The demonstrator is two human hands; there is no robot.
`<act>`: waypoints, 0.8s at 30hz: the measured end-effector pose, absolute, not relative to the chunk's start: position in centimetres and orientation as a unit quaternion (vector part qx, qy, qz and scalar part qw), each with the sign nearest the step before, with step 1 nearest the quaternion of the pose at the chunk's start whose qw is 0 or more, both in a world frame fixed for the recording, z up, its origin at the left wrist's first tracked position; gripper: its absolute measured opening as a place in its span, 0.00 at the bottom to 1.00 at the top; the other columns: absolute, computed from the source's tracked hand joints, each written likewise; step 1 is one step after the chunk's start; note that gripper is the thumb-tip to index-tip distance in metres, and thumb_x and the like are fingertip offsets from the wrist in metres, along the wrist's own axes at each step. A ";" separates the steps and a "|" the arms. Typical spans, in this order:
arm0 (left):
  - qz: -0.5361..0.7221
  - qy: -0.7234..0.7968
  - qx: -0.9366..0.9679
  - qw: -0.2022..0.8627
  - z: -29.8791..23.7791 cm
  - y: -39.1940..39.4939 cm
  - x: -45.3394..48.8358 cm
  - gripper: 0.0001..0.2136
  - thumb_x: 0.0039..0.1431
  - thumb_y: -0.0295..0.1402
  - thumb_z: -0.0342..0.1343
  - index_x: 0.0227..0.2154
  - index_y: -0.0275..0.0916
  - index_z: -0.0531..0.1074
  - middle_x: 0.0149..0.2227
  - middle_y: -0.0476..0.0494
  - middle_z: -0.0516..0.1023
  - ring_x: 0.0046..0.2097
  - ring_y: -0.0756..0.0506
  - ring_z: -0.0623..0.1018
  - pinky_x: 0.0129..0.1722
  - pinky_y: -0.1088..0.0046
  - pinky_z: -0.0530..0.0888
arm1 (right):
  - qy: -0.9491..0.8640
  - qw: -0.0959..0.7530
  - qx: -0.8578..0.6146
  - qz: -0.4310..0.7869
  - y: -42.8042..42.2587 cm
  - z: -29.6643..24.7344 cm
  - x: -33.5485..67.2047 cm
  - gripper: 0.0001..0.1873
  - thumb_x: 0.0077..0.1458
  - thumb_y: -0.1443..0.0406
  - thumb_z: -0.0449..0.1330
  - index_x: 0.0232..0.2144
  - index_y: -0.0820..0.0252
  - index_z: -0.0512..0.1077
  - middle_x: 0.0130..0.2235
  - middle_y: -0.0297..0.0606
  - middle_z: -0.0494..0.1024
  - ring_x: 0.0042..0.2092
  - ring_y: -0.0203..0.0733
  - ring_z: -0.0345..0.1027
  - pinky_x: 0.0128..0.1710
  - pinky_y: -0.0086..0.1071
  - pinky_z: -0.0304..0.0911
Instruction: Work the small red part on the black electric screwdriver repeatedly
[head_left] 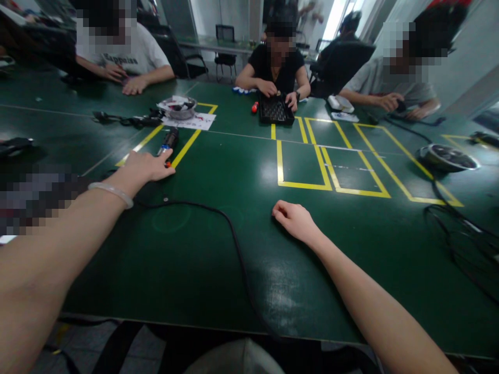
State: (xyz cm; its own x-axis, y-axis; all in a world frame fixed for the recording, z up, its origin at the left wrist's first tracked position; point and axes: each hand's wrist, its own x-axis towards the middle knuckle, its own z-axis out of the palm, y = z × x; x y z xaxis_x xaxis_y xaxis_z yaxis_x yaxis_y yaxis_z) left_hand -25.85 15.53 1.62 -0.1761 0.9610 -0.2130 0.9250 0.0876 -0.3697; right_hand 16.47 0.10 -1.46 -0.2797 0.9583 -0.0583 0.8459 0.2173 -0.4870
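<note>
Green glossy surface (210,265), left hand (148,165) at a black-and-blue cylindrical object (170,138) on its one-o'clock side, grip unclear, right hand (295,222) at the left's four o'clock, fingers curled in.

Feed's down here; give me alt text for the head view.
The left hand is at a dark, blue-banded cylindrical object on a green table; whether it grips it is unclear. The right hand, loosely closed, is right of a black cable. Several people sit across the table.
</note>
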 end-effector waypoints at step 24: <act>0.085 -0.611 -0.784 0.069 1.4 1.3 -6.3 0.29 0.66 0.48 0.36 0.67 0.45 0.55 0.44 0.30 0.76 0.43 0.35 0.76 0.45 0.60 0.61 | -0.798 0.268 -0.484 0.240 -1.0 -1.2 14.5 0.09 0.63 0.64 0.52 0.35 0.59 0.72 0.36 0.39 0.76 0.39 0.40 0.67 0.43 0.32 0.59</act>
State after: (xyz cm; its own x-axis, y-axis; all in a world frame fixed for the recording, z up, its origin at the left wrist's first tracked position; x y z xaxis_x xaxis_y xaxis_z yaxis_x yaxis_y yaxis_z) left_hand -6.30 1.31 1.42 0.2402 0.9695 -0.0489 0.9462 -0.2451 -0.2111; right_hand 14.53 -0.95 -1.21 -0.3881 0.9005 0.1962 0.6434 0.4171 -0.6419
